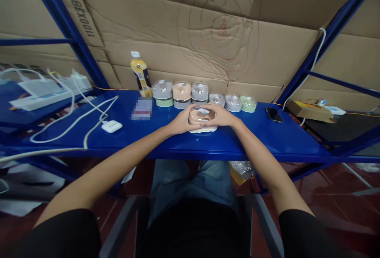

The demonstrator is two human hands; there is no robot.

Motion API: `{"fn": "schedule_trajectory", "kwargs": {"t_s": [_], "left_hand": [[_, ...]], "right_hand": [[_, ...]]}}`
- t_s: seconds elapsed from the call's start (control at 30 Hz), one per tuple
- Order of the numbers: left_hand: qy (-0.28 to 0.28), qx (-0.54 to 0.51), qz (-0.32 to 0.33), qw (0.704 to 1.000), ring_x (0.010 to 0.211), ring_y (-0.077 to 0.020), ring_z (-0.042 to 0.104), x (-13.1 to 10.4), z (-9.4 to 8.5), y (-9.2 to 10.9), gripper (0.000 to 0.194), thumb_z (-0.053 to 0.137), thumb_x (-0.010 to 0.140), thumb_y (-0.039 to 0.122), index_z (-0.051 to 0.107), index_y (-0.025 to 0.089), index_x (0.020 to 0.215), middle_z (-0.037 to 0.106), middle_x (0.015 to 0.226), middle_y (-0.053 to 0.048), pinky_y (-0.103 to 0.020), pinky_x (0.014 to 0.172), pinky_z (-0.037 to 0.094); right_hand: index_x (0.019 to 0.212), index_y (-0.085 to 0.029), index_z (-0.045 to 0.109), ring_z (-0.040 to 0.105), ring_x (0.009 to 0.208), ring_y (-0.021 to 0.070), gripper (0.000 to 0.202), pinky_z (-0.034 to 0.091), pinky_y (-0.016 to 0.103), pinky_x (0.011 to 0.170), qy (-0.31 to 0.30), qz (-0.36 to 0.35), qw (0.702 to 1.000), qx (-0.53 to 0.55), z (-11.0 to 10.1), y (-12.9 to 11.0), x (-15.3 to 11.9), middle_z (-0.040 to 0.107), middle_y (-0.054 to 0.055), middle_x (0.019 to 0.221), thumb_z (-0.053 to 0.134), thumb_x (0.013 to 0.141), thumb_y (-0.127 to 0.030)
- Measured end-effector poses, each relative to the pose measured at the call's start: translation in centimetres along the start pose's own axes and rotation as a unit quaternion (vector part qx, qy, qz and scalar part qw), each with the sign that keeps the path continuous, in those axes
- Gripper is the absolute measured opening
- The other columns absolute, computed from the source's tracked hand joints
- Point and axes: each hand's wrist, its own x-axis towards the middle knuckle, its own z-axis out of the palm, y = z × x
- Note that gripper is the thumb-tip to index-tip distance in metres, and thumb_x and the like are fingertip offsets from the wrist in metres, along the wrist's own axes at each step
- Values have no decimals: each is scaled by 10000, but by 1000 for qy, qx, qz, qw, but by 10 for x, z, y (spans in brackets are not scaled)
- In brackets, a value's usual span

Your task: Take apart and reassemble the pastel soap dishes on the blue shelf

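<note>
Near the front middle of the blue table (pixel 166 143), a small round container (pixel 198 116) with a pinkish-brown body and a clear lid rests on a whitish base. My left hand (pixel 181 121) wraps its left side and my right hand (pixel 223 116) its right side, with the fingertips nearly meeting around it. Just behind stand several similar lidded containers in a row: a grey one (pixel 162 90) and a peach one (pixel 182 91) are stacked on others, and a green one (pixel 248 104) sits at the right end.
A yellow drink bottle (pixel 140 76) stands at the back left, by a blurred packet (pixel 142 108). White earphone case (pixel 112 126) and cables lie left. A phone (pixel 273 114) lies right. Blue shelf posts and a cardboard wall (pixel 154 24) bound the table; an open box (pixel 311 112) is beyond.
</note>
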Motion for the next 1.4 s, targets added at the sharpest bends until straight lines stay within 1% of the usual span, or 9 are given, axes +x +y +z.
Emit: {"fn": "schedule_trajectory", "kwargs": {"t_s": [0.3,0.6,0.73,0.83,1.0,1.17,1.27,1.33,1.4], "left_hand": [[-8,-13,38,999,1477,-450,589,1,2,-1,1077,952,728,623,452,218,1592,579,1606,-214,-612,1215,507],[-45,28,-12,999,1535,-510,533,-3,-1,8,1301,958,692,654,304,202,1722,467,1717,-258,-633,1221,502],[-72,87,-24,993,1588,-521,473,-7,-6,9,1290,922,706,719,334,172,1716,448,1740,-269,-642,1277,442],[-84,103,-8,991,1592,-501,478,-8,-9,7,1205,873,750,754,388,169,1686,475,1730,-261,-631,1293,422],[-66,70,18,995,1481,-457,608,-5,-12,5,1130,895,759,703,424,186,1647,591,1627,-240,-573,1207,519],[-10,40,10,999,1313,-396,712,-5,-13,1,1042,835,855,623,356,189,1672,671,1492,-220,-579,1131,570],[37,43,22,998,1209,-330,730,-5,-12,-4,932,780,918,547,344,186,1659,702,1383,-187,-535,1084,594],[38,55,22,997,1156,-310,728,-4,-11,-7,879,757,931,520,357,190,1641,703,1332,-170,-515,1035,609],[20,64,20,998,1118,-300,725,-4,-9,-10,837,744,935,507,380,199,1623,697,1310,-157,-506,998,615]], "right_hand": [[1519,-277,709,709,1180,348,876,556,596,1117,-7,5,1000,-20,-2,-5,-3,742,108,1267,947,753,-631],[1561,-271,671,711,1153,336,865,571,571,1087,-28,9,999,-31,4,-5,-6,724,111,1273,913,807,-620],[1567,-281,663,709,1191,342,855,568,574,1106,-43,4,998,-39,5,-9,-8,716,116,1312,895,825,-638],[1601,-253,627,703,1245,367,955,549,594,1141,-54,11,997,-46,5,-7,-11,702,147,1388,905,792,-677],[1659,-255,545,646,1402,419,1149,489,637,1220,-66,30,997,-15,3,3,-18,671,165,1551,983,665,-632],[1592,-231,604,637,1443,411,1044,486,619,1240,0,65,997,41,-11,7,-26,662,155,1590,944,686,-621],[1579,-243,612,632,1433,416,1001,518,608,1207,106,111,988,11,-39,16,-33,656,152,1590,913,719,-660],[1617,-225,561,625,1419,420,1001,530,606,1180,216,178,958,-58,-63,30,-37,645,177,1578,861,780,-685],[1656,-185,502,597,1431,440,998,509,632,1167,328,283,888,-153,-86,48,-39,617,228,1564,810,843,-678]]}}
